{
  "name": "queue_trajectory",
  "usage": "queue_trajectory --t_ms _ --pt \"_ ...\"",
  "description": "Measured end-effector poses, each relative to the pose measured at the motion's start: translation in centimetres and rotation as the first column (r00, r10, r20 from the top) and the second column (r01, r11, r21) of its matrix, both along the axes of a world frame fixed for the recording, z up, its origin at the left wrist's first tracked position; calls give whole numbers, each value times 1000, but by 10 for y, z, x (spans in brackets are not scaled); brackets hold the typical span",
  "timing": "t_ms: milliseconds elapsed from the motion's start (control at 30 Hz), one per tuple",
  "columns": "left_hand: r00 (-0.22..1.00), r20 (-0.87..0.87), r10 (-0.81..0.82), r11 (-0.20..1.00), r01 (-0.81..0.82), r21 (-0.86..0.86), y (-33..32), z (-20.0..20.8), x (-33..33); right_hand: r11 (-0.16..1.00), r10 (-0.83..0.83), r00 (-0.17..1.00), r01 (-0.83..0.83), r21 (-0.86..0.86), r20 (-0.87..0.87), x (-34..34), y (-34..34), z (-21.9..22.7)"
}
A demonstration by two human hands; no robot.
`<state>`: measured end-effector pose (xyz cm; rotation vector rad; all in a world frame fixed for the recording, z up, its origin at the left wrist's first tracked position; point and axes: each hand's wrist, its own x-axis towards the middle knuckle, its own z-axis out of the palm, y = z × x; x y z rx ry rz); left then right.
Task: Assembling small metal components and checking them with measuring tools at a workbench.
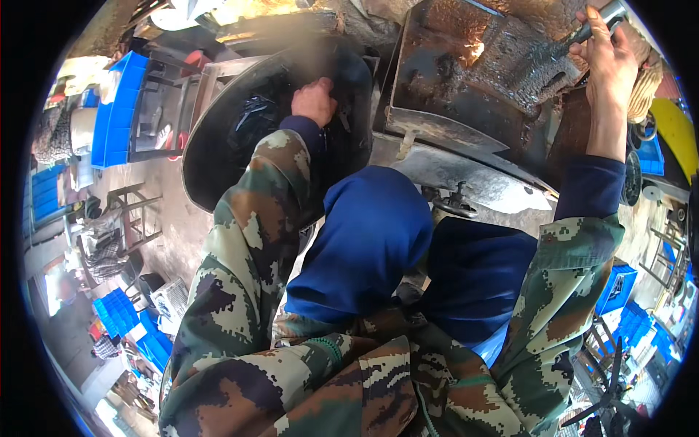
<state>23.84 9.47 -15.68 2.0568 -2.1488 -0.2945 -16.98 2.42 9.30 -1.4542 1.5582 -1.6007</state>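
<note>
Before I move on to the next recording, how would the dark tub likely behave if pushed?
The dark tub is probably stiff, since its rim keeps a clean curve. The small thin pieces inside look loose, so they might slide or shift with a push.

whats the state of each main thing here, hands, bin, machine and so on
left hand: down in the bin, fingers curled, grip unclear
right hand: raised, closed on the metal handle
metal handle: gripped
dark bin: open-topped, partly filled
metal pieces: lying loose inside the bin
machine surface: brown-coated, wet-looking
blue cloth: covering the knees
</note>
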Motion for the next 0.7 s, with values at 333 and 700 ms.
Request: queue_trajectory --t_ms 333,700 --pt "792 -466 -394 914 390 -110 -15 27 0 1000 10 999 -10 -21 -31 -5 13 3" --pt "922 -147 -357 910 379 167 -19 -28 -5 996 -8 1000 7 93 12 -42 -32 -13"
